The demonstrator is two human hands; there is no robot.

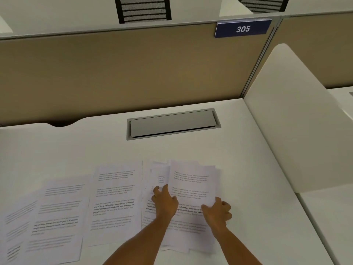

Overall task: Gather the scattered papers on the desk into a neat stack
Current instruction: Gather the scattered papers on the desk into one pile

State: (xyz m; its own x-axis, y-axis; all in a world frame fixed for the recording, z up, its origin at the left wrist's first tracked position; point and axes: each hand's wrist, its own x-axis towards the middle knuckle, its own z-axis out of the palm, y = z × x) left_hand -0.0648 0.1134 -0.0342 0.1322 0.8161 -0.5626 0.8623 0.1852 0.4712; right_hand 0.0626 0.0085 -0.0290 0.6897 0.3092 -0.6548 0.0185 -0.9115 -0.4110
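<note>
Printed white sheets lie across the near half of the white desk [248, 150]. A loose stack of papers [191, 180] sits right of centre, its edges uneven. My left hand [165, 202] grips the stack's left edge, fingers curled over it. My right hand [217, 211] holds the right side of the stack, thumb on the top sheet. A single sheet [114, 203] lies flat just left of the stack. Further left lie another sheet [57, 217] and a blurred one [13, 226] at the frame's edge.
A grey cable-box lid [172, 124] is set into the desk behind the papers. A tan partition [114, 69] with a blue "305" sign [242, 28] closes the back. A white side divider [286, 111] stands at the right. Chair backs show beyond the partition.
</note>
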